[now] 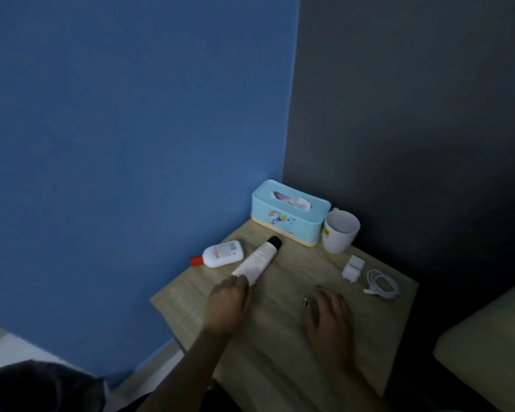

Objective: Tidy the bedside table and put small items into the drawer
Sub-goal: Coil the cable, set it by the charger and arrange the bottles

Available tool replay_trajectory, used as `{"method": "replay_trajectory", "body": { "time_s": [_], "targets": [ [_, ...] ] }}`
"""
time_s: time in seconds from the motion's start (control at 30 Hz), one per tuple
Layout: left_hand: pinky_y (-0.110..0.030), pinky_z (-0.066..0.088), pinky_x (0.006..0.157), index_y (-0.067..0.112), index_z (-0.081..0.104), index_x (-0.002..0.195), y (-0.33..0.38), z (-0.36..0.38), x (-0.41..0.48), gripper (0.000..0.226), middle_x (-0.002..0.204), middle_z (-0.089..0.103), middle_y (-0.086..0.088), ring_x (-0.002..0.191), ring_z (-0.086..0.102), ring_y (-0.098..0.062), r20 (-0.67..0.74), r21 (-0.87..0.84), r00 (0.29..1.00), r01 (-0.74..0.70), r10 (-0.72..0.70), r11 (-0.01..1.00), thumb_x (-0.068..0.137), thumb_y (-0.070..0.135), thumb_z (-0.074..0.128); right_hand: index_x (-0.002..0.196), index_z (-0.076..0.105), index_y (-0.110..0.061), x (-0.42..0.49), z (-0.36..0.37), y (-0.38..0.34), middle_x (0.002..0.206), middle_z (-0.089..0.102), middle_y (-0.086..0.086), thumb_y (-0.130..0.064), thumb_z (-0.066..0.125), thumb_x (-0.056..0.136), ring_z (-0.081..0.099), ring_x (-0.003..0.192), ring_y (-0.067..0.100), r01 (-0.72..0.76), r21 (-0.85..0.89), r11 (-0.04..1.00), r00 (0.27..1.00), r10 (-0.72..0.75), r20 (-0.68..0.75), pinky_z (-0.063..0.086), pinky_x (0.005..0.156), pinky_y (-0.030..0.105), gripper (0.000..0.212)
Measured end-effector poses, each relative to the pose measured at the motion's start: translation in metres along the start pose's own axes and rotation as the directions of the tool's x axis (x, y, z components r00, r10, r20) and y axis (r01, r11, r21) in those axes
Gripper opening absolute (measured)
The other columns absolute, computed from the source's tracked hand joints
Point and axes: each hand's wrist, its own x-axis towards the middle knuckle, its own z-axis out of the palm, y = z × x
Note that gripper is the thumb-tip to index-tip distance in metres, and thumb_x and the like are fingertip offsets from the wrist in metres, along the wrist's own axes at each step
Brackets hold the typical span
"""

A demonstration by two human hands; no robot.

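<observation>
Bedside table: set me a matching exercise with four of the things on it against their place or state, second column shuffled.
Things
1. tissue box
2. mug
3. tube
4. cable

Descriptions
A. coiled, near the right edge
B. lying flat, its end held by the left hand
C. white, upright, open top
D. light blue, in the back corner

Pairs: 1-D, 2-C, 3-B, 4-A.

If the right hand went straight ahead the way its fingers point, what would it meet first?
Probably the blue tissue box at the back; the right hand would pass just right of the black cap of the white tube, with mug and charger further right. Depth is unclear.
</observation>
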Motion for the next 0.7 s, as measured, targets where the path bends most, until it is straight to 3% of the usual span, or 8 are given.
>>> {"method": "replay_trajectory", "body": {
  "time_s": [0.13,0.2,0.27,0.37,0.57,0.7],
  "targets": [
    [-0.036,0.048,0.065,0.015,0.060,0.097,-0.037,-0.022,-0.003,0.045,0.091,0.065,-0.009,0.080,0.063,-0.029,-0.081,0.033,0.992,0.102,-0.099,0.994,0.089,0.048,0.030,0.123,0.058,-0.020,0.006,0.014,-0.027,0.126,0.060,0.002,-0.032,0.055,0.090,0.052,0.118,0.020,0.118,0.041,0.992,0.992,-0.120,0.043,0.044,0.103,0.044,0.035],
    [-0.042,0.052,0.078,0.012,0.058,0.120,-0.059,-0.031,0.010,0.064,0.113,0.062,-0.014,0.099,0.060,-0.035,-0.073,0.054,0.991,0.117,-0.113,0.992,0.083,0.054,0.027,0.132,0.052,-0.020,0.026,0.019,-0.041,0.135,0.054,0.003,-0.030,0.057,0.090,0.047,0.127,0.021,0.154,0.016,0.988,0.984,-0.155,0.088,0.039,0.107,0.043,0.043],
    [-0.046,0.043,0.097,0.012,0.042,0.140,-0.072,-0.044,0.029,0.078,0.138,0.048,-0.013,0.124,0.047,-0.035,0.009,0.061,0.987,0.159,-0.160,0.985,0.081,0.059,0.027,0.142,0.039,-0.022,0.053,0.023,-0.055,0.147,0.041,0.004,-0.029,0.054,0.091,0.035,0.137,0.021,0.190,-0.012,0.982,0.970,-0.186,0.155,0.030,0.114,0.041,0.053],
    [-0.045,0.029,0.111,0.018,0.019,0.151,-0.087,-0.047,0.059,0.077,0.157,0.022,-0.008,0.142,0.025,-0.029,0.103,0.094,0.983,0.140,-0.150,0.986,0.089,0.055,0.046,0.149,0.025,-0.023,0.087,0.028,-0.073,0.157,0.021,0.004,-0.020,0.053,0.089,0.016,0.146,0.023,0.244,-0.017,0.970,0.948,-0.235,0.217,0.023,0.118,0.040,0.066],
    [-0.044,0.031,0.109,0.026,0.018,0.151,-0.101,-0.032,0.091,0.087,0.156,0.024,-0.007,0.138,0.031,-0.031,0.245,0.122,0.968,0.026,-0.056,0.992,0.082,0.055,0.061,0.151,0.020,-0.027,0.125,0.048,-0.084,0.162,0.003,0.004,-0.014,0.046,0.090,0.000,0.147,0.035,0.444,-0.187,0.876,0.838,-0.332,0.433,0.012,0.117,0.055,0.067],
    [-0.041,0.034,0.107,0.028,0.024,0.149,-0.107,-0.018,0.085,0.073,0.149,0.034,-0.007,0.130,0.040,-0.032,0.293,0.128,0.953,0.037,-0.073,0.991,0.087,0.047,0.058,0.144,0.035,-0.028,0.130,0.058,-0.082,0.153,0.026,0.003,-0.022,0.044,0.092,0.010,0.145,0.034,0.480,-0.284,0.830,0.828,-0.322,0.459,0.007,0.115,0.057,0.053]
  ]
}}
